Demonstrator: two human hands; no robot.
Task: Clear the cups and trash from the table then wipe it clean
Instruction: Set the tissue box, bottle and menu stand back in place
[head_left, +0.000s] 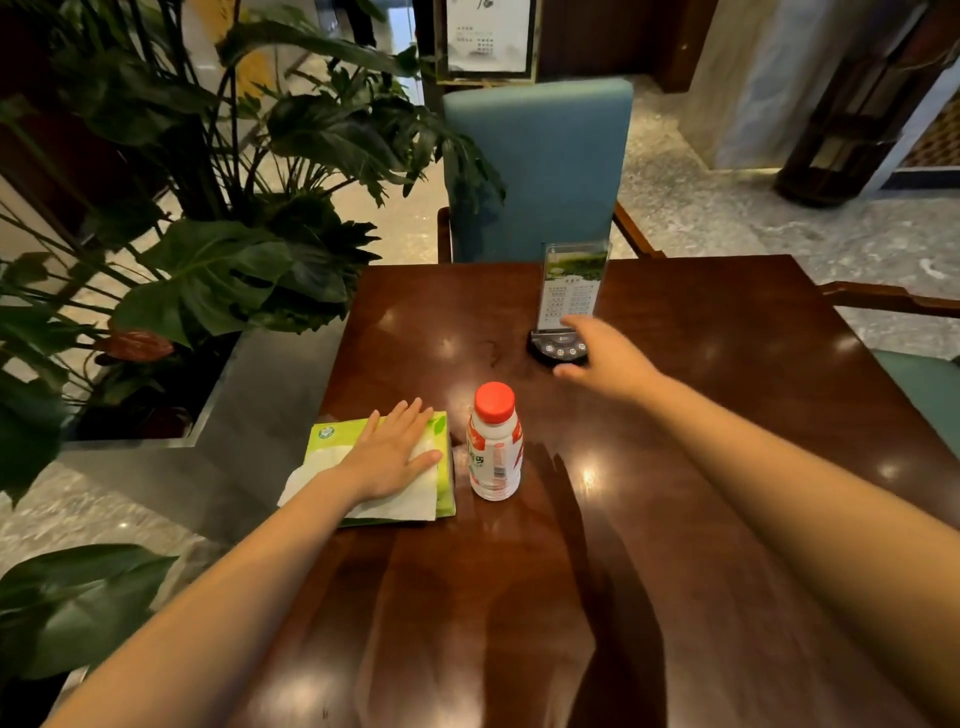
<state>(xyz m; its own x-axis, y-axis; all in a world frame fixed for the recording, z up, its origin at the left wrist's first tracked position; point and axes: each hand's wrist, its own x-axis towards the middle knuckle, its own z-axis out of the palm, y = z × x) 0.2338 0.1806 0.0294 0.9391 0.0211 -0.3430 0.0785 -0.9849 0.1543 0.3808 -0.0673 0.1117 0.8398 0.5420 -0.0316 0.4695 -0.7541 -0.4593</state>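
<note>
On the dark wooden table (701, 415) a green tissue pack (332, 434) lies at the left edge with a white tissue (415, 499) spread over it. My left hand (389, 452) rests flat on the tissue, fingers apart. A plastic bottle (493, 441) with a red cap stands upright just right of the pack. My right hand (602, 358) reaches to the black base (553, 348) of a clear menu stand (571, 286), with thumb and fingers spread around the base. Whether it grips the base is unclear.
A blue upholstered chair (535, 166) faces me across the table. A second chair's wooden arm (883, 296) and green seat (924, 389) are at the right. Large potted plants (234, 260) crowd the table's left side. Marble floor surrounds the table.
</note>
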